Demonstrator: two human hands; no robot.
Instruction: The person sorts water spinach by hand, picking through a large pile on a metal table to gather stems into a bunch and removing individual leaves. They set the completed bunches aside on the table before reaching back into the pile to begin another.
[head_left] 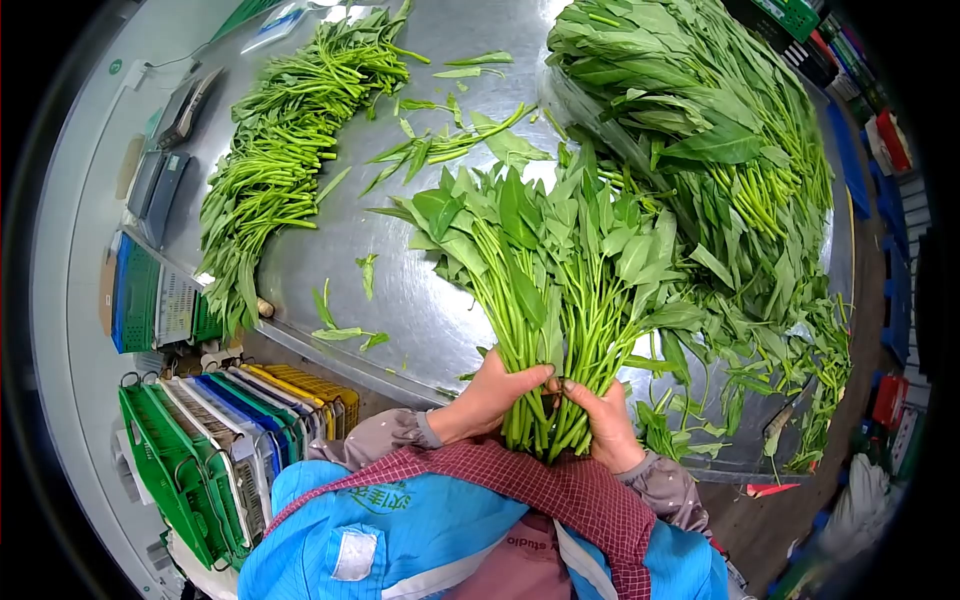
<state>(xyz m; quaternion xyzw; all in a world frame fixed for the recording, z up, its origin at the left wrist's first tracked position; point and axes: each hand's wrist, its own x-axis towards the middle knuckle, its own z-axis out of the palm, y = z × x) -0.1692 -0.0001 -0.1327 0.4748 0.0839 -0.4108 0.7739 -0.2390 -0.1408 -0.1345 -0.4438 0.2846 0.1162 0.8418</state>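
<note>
Both my hands grip a bunch of water spinach [545, 300] near the front edge of the metal table [345, 275]. My left hand [490, 398] is closed round the lower stems on the left, and my right hand [608, 425] is closed round them on the right. The thumbs nearly meet at the front of the bunch. Its leaves fan out away from me, and the cut stem ends point toward my body. Behind and to the right lies a large heap of loose water spinach [690, 120], touching the leaves of the held bunch.
A row of water spinach bundles [285, 150] lies along the table's left side. Loose stems [440, 148] and stray leaves [345, 332] are scattered between. Folded crates [185, 470] stand on the floor at left. Dark box-shaped devices [165, 195] sit beyond the table's left edge.
</note>
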